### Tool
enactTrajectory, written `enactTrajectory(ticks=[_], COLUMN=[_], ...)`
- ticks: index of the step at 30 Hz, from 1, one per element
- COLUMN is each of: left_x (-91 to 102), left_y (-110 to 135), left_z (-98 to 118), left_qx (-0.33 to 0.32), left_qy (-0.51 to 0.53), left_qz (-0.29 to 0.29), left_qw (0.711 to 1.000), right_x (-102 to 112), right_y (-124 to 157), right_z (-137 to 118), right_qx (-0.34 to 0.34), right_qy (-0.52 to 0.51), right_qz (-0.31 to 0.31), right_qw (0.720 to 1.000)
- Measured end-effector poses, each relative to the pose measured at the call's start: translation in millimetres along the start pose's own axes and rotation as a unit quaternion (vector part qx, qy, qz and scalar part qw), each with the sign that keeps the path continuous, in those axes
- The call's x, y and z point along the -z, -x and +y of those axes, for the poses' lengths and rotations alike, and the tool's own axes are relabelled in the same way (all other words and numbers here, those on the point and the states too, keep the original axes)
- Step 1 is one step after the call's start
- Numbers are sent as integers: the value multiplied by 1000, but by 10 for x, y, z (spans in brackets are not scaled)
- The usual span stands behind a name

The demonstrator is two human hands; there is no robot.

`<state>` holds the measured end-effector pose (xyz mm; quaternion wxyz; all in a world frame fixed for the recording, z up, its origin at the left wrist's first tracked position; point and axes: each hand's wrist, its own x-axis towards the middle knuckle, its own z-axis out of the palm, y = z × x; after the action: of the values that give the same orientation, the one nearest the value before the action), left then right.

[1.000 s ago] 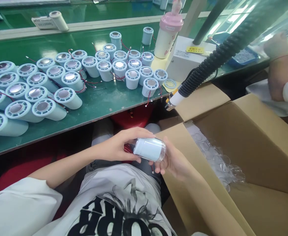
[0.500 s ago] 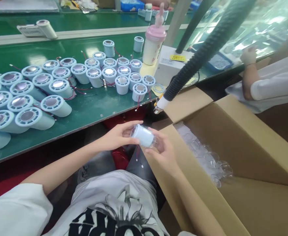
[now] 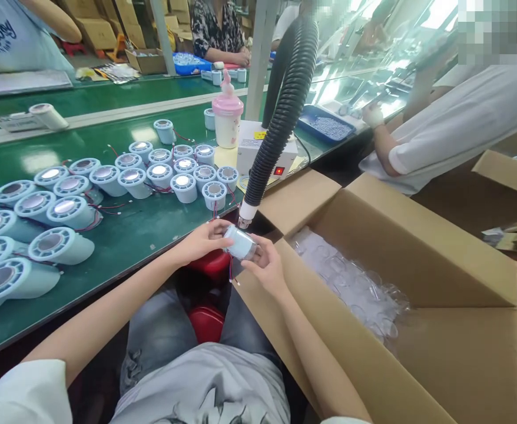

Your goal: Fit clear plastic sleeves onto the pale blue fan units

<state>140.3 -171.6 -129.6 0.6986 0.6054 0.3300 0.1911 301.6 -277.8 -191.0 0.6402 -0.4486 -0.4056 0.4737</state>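
Note:
Both my hands hold one pale blue cylinder with a clear cap on its right end and thin red wires hanging below. My left hand grips its left end with curled fingers. My right hand is closed around the capped end from below. The cylinder sits just under the white nozzle of a black ribbed hose, near the green table's front edge.
Several pale blue cylinders with metal discs and red wires crowd the table. A pink-lidded bottle and a white box stand behind. An open cardboard carton of clear caps is at my right. Other people work beyond.
My hands raised the cylinder up and forward until it reached the hose nozzle. The view tilted up, showing more of the room and the people.

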Motion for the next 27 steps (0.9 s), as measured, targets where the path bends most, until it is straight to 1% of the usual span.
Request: enactTrajectory(ticks=[3,5,7,9,11,13,15,16,21,27], left_x=[24,24,7,-26,-65,-98,-116,-119,-112,-121], left_y=[185,311,423,513,580,626,653,662,694,749], left_z=[-27,-39,-27,10,63,110,135,138,110,166], left_qx=[5,-5,-31,-69,-122,-181,-229,-243,-246,-237], left_qy=[-12,-36,-77,-140,-221,-295,-337,-349,-384,-370], left_qz=[-15,-18,-16,-19,-30,-44,-58,-64,-87,-107], left_qw=[1000,999,996,987,967,937,911,903,886,892], right_x=[45,55,43,18,-8,-24,-28,-27,1,37], right_y=[76,144,213,276,328,372,410,428,493,502], right_z=[-52,-95,-146,-206,-271,-332,-379,-396,-395,-323], right_qx=[-2,14,42,56,46,37,47,52,39,3], right_qy=[2,16,36,40,22,14,21,24,-4,-26], right_qz=[-23,-37,-54,-63,-56,-43,-29,-24,-5,1], right_qw=[1000,999,997,996,997,998,998,998,999,1000])
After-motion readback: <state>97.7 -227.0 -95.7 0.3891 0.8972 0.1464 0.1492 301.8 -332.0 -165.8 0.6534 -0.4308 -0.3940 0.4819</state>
